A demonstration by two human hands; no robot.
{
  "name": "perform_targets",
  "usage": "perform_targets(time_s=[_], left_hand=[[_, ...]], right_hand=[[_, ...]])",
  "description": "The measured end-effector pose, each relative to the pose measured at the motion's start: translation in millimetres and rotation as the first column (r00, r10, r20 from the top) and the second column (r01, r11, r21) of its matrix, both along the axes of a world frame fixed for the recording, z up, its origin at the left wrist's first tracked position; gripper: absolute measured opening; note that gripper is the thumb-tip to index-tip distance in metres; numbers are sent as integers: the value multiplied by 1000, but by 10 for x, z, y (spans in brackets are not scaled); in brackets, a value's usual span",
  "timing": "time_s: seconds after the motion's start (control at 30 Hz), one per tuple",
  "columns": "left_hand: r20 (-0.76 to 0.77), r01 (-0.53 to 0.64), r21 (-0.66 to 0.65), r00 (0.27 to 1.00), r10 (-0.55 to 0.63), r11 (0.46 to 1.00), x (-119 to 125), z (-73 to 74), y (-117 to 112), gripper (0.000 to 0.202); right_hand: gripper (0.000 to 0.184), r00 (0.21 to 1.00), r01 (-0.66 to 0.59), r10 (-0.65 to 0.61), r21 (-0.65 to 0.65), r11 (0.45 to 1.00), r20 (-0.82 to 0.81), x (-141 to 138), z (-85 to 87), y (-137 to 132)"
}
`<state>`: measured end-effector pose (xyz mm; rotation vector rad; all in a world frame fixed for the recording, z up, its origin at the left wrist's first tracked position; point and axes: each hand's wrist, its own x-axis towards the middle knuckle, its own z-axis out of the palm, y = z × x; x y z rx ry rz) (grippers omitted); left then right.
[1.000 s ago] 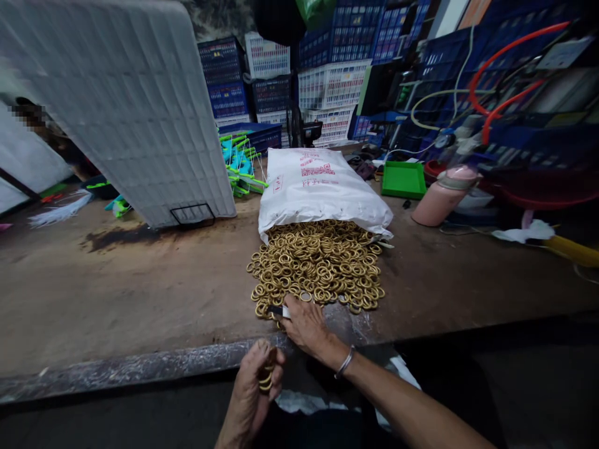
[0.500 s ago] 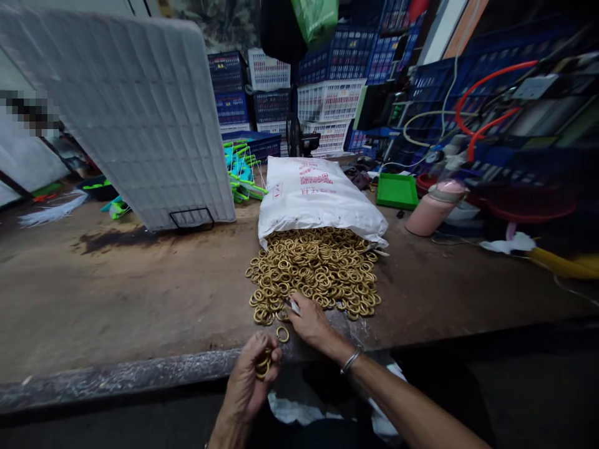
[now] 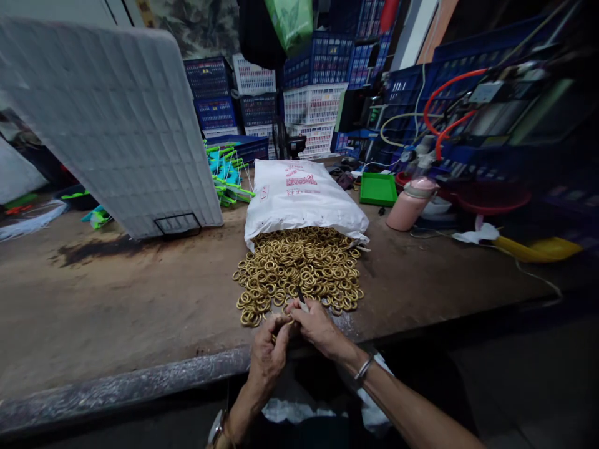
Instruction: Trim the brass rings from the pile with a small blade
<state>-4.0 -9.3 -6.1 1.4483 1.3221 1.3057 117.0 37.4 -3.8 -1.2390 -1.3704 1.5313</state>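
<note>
"Where are the rings?"

"The brass-coloured rings [image 3: 299, 268] lie heaped at the open mouth of the white printed sack [image 3: 304, 196], spread over the workbench [image 3: 140, 305] on its near side. Some show inside the mouth."

"And the hands?"

"Both are on the near side of the sack, at the front of the heap, close together. The left hand [image 3: 270, 349] has its fingers curled in on themselves, closed on a few rings; only bits of those show, so I can't count them."

"What about the right hand [image 3: 321, 327]?"

"Thumb and fingers are pinched on a slim tool [image 3: 303, 304] with a pale handle and a dark tip, which points toward the sack. I can't tell whether the fingertips of the two hands touch."

"Anything on the wrists?"

"A silvery bangle [image 3: 364, 368] on the right, a watch [image 3: 216, 427] on the left."

"What stands around the sack?"

"To its left, a white ribbed panel [image 3: 112, 131] leans in a black wire stand [image 3: 178, 224]. To its right are a green plastic tray [image 3: 378, 189] and a pink bottle [image 3: 407, 206]. Behind it, a small black fan [image 3: 281, 138] and stacked plastic crates [image 3: 316, 105]."
</note>
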Motion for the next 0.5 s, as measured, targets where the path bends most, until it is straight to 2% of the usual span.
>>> perform_targets(time_s=[0.07,0.13,0.27,0.4,0.5], left_hand=[[38,4,-57,999,-2,998,32,15,8,16],[146,19,-180,989,7,984,66,22,12,19],[357,104,-389,933,45,916,125,27,16,29],[417,151,-453,907,60,879,147,31,22,35],[417,180,-451,909,28,874,149,55,23,36]], right_hand=[[16,1000,14,-14,21,1000,14,18,-24,-6],[19,997,18,-23,72,997,70,39,-23,-12],[21,987,22,-40,116,993,158,70,3,-17],[20,977,26,-56,147,989,205,81,-21,-7],[20,977,29,-60,149,988,205,86,-45,2]])
